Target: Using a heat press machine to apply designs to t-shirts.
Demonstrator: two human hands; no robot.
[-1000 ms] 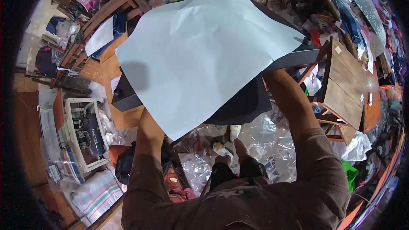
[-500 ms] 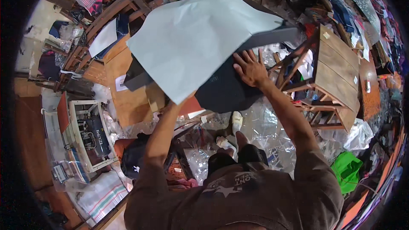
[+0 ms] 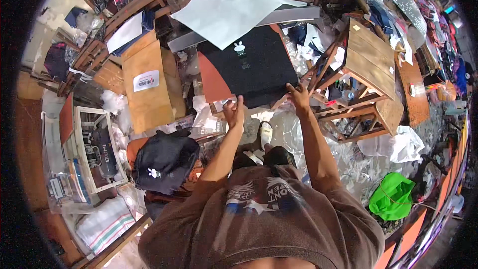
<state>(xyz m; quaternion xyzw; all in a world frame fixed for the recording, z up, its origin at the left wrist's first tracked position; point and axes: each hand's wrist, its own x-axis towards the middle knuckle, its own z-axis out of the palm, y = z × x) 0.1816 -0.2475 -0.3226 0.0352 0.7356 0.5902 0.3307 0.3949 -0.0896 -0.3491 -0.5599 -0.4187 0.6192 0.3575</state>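
Workroom, crowded on every side; grey floor [image 3: 251, 137] strewn about with clear plastic. As seen from where I stand:

Item: one black cloth [image 3: 259, 67], bearing a small white rabbit print, spread at the centre in front of the person, over a reddish-brown board [image 3: 211, 77] that shows along its left side.

Item: one white sheet [image 3: 224, 12], limp, one corner overlapping the far part of the cloth and lying across a long grey bar [image 3: 298, 15], which emerges at both ends.

Item: right hand [image 3: 298, 95], thumb and fingers pinching the near right corner of the cloth.

Item: left hand [image 3: 234, 112], at the near left corner, thumb raised against the edge; whether it grips I cannot tell.

To the left: a tan panel [image 3: 138, 108] with a white label; nearer, a black bundle [image 3: 172, 155] with a similar rabbit print; beyond that, a white-framed machine [image 3: 79, 134].

To the right: a wooden stool [image 3: 368, 60] with planked top; nearer, a bright green bag [image 3: 391, 199], crumpled.
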